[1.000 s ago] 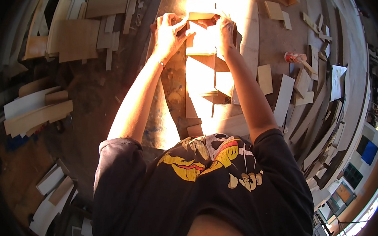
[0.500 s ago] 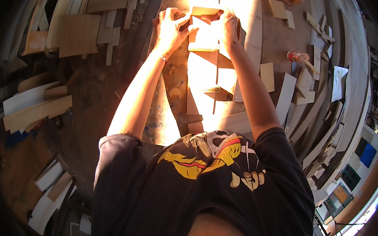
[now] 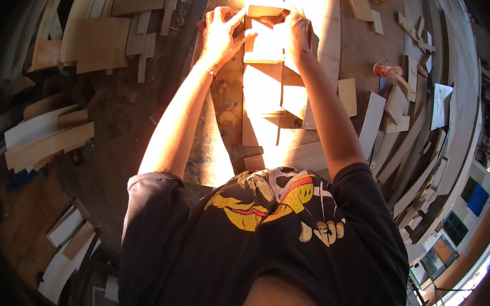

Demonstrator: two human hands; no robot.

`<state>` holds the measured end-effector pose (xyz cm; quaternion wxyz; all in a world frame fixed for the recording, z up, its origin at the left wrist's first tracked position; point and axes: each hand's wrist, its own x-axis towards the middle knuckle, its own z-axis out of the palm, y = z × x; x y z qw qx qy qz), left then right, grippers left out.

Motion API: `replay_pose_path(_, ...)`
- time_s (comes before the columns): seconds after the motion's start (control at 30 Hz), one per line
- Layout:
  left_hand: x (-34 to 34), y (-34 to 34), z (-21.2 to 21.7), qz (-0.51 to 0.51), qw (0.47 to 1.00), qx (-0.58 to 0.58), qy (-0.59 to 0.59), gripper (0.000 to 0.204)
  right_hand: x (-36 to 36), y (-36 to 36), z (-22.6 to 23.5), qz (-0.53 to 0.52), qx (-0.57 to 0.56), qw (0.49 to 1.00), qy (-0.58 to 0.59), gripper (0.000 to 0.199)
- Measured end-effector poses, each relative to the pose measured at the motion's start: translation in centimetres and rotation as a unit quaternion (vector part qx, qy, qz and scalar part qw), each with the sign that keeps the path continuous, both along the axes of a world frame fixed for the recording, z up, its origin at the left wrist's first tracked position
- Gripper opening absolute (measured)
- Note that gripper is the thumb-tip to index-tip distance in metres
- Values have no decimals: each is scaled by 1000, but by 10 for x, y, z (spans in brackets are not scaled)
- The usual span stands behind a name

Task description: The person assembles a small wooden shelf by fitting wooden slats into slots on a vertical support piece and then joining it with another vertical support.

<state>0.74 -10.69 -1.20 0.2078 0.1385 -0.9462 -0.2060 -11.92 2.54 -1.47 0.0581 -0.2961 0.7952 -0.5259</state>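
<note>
A small wooden board stands crosswise at the far end of a long, sunlit wooden plank. At its left end is my left hand, with the index fingertip pressed on the board and the thumb pointing inward below. The right end is gripped by my right hand, whose fingers are partly washed out by glare. Nearer to me, a second crosspiece sits across the plank. A further pale wood piece lies beside the plank, under my right forearm.
Several wood offcuts lie on the right, around a red-labelled container with a wooden-handled brush in or against it. Stacked boards fill the far left, with more pieces nearer. Strong sunlight bleaches the middle.
Both hands stay at the small board and shift only slightly. My left hand's fingers move a little away from me along the board's left end.
</note>
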Motion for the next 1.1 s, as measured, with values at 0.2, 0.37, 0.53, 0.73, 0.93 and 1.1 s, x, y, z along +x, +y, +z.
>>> replay_pose_path(0.2,1,-1,2,-8,1000,-5,-6,53,3,2,7,-7,41,997,68,39)
replay_pose_path(0.37,-2,0,-3,-2,1000,16,-2,56,0,3,4,-14,101,994,43,34)
replay_pose_path(0.53,0,1,-3,-1,1000,-10,18,59,-4,26,15,-12,142,990,-8,24)
replay_pose_path(0.73,0,-1,-4,3,999,-1,41,58,6,57,-9,-89,121,987,59,30)
replay_pose_path(0.93,14,-7,-13,-62,935,328,123,44,48,93,-16,-53,121,988,-84,20)
replay_pose_path(1.1,91,37,-2,-6,873,448,194,30,105,130,22,22,133,986,-98,24)
